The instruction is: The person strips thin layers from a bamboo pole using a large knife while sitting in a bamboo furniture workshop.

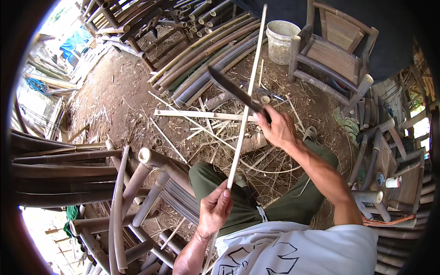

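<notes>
A long pale bamboo strip (239,149) slants up and away from my lap, and my left hand (214,210) is closed round its near part. In my right hand (278,126) is the handle of a machete with a dark curved blade (229,85). The blade points to the far left and crosses the strip close to the handle. Whether its edge bites into the strip I cannot tell. Below the right hand, a short wooden block (251,144) lies on the ground among thin shavings (270,169). The right hand's fingers partly hide the machete handle.
Bamboo poles (201,59) lie stacked at the far side. A dirty white bucket (282,43) stands beside a bamboo chair (334,50). Bamboo frames (160,160) crowd my left side. At right, a small white container (393,182) sits on a bamboo piece. Split strips (201,114) litter the ground.
</notes>
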Demonstrator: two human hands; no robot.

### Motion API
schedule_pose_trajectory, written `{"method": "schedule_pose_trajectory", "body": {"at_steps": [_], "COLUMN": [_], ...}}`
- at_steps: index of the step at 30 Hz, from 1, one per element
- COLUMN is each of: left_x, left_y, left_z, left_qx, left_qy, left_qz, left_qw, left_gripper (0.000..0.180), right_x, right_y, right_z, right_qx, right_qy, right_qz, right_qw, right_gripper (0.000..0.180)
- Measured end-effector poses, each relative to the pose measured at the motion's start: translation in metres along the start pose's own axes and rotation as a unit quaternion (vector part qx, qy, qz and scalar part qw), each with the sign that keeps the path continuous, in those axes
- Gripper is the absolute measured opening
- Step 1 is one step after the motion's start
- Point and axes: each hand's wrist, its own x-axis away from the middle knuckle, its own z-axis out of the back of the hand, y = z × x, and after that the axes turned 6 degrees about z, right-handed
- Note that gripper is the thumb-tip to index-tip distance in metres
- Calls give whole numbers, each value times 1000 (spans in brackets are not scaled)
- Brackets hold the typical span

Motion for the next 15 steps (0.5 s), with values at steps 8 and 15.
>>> {"method": "schedule_pose_trajectory", "body": {"at_steps": [8, 15], "left_x": [39, 103], "left_y": [-23, -78], "left_z": [13, 50], "left_qx": [-45, -24], "left_qy": [-11, -26], "left_qz": [23, -42], "left_qw": [999, 999], "left_gripper": [37, 37], "right_x": [-32, -73], "right_y": [45, 113], "right_z": [35, 113], "right_qx": [67, 173], "right_qy": [-47, 59], "right_qz": [-177, -85], "right_qw": [981, 979], "right_gripper": [65, 86]}}
